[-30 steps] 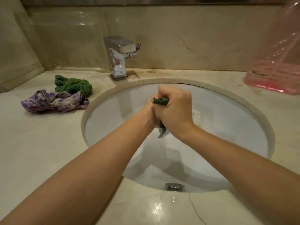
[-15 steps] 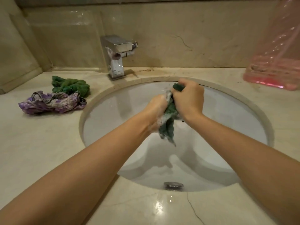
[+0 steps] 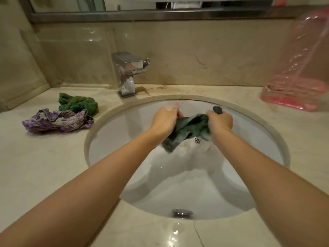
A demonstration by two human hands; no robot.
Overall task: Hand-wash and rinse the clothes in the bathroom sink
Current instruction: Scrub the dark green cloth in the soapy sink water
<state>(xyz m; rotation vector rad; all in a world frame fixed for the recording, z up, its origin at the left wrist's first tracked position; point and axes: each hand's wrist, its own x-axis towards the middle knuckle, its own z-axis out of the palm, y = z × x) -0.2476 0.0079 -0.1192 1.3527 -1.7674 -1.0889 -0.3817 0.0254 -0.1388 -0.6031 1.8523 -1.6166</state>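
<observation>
The left hand (image 3: 164, 119) and the right hand (image 3: 220, 121) each grip one end of the dark green cloth (image 3: 187, 131), stretched between them over the white sink (image 3: 99, 139). The scrub would go best with short rubs, fists close, low in the basin so suds stay off the desk (image 3: 44, 166).

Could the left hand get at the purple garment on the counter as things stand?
Probably yes, once it lets go: the left hand grips the green cloth over the sink, and the purple garment lies on that side with nothing between.
</observation>
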